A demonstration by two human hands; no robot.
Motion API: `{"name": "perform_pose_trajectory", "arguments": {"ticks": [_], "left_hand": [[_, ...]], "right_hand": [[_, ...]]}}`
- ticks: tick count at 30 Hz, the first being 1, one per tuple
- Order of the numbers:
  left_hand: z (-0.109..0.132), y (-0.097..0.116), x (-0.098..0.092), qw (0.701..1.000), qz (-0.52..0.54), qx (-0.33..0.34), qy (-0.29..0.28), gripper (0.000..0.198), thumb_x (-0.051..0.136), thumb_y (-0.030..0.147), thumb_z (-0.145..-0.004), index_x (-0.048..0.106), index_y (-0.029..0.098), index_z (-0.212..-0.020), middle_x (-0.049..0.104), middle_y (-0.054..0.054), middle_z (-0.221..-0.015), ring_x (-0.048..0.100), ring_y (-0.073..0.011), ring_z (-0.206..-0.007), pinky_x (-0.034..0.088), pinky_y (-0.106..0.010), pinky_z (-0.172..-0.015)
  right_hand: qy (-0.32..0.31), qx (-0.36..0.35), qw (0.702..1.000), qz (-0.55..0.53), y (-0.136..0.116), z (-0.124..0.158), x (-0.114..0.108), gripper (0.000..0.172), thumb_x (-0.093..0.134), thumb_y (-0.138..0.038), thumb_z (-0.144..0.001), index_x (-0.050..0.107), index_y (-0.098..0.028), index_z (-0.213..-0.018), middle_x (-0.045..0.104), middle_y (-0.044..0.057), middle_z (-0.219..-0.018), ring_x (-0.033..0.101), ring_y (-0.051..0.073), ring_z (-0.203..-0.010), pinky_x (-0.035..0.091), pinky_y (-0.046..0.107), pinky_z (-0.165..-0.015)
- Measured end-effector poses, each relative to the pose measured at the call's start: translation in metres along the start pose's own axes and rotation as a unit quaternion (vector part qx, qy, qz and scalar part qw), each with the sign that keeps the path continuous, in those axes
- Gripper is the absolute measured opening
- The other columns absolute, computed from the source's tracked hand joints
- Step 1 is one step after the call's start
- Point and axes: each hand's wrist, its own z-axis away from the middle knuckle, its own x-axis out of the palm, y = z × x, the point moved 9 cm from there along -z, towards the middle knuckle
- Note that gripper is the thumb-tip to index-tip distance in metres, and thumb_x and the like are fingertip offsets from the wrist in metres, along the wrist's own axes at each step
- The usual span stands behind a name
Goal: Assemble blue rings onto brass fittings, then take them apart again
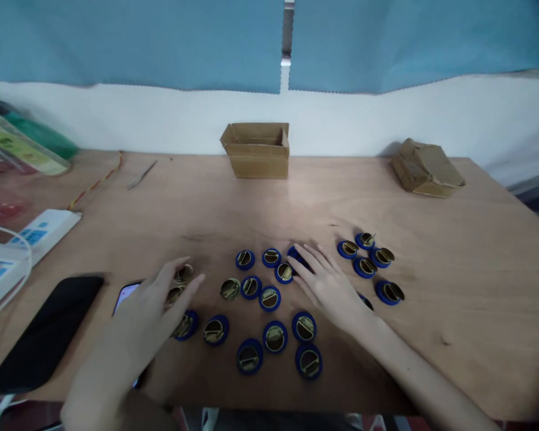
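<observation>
My left hand (139,323) is low over the table, thumb and fingers apart. Between them are gold-coloured round pieces (182,273), partly covered by the fingers; I see no grip on them. My right hand (326,284) lies with fingers stretched out over a blue round piece (300,257), its fingertips on or just above it. Another blue disc (284,272) with a gold ring and a bar across it sits beside these fingertips. Several more such discs (269,298) are spread between the hands. To the right, a group of discs (365,267) carries tilted gold parts.
An open cardboard box (261,161) stands at the back, and a closed, crumpled one (426,170) at the back right. On the left are a black phone (45,332), a white power strip (31,239) with a cable, and plastic bags (27,137). Another phone (126,293) is partly under my left hand.
</observation>
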Motion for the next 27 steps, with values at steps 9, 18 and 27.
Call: {"name": "perform_pose_trajectory", "arguments": {"ticks": [9, 18, 27], "left_hand": [[0.017, 0.019, 0.055, 0.996, 0.005, 0.029, -0.089, 0.037, 0.060, 0.046, -0.090, 0.068, 0.025, -0.120, 0.065, -0.009, -0.137, 0.059, -0.0333, -0.129, 0.048, -0.054, -0.110], [0.001, 0.038, 0.056, 0.993, 0.004, 0.064, -0.096, 0.016, 0.059, 0.035, -0.090, 0.068, 0.023, -0.097, 0.070, -0.010, -0.120, 0.066, -0.0321, -0.114, 0.053, -0.048, -0.097], [-0.006, 0.040, 0.037, 0.997, 0.013, 0.017, -0.077, 0.015, 0.062, 0.035, -0.084, 0.050, 0.025, -0.082, 0.070, 0.001, -0.076, 0.070, -0.0233, -0.066, 0.049, -0.032, -0.060]], "right_hand": [[0.054, 0.039, 0.996, -0.052, 0.016, 0.004, -0.002, 0.037, 0.047, -0.002, -0.095, 0.066, -0.007, -0.126, 0.066, 0.018, -0.137, 0.063, 0.031, -0.128, 0.051, 0.050, -0.113], [0.039, 0.094, 0.989, -0.108, 0.021, 0.004, 0.003, 0.029, 0.043, -0.006, -0.099, 0.060, -0.013, -0.121, 0.059, 0.022, -0.141, 0.057, 0.036, -0.134, 0.057, 0.057, -0.102], [0.102, 0.126, 0.974, -0.156, 0.023, 0.005, -0.023, 0.015, 0.040, -0.013, -0.103, 0.051, -0.018, -0.112, 0.054, 0.025, -0.147, 0.054, 0.034, -0.138, 0.058, 0.053, -0.101]]}}
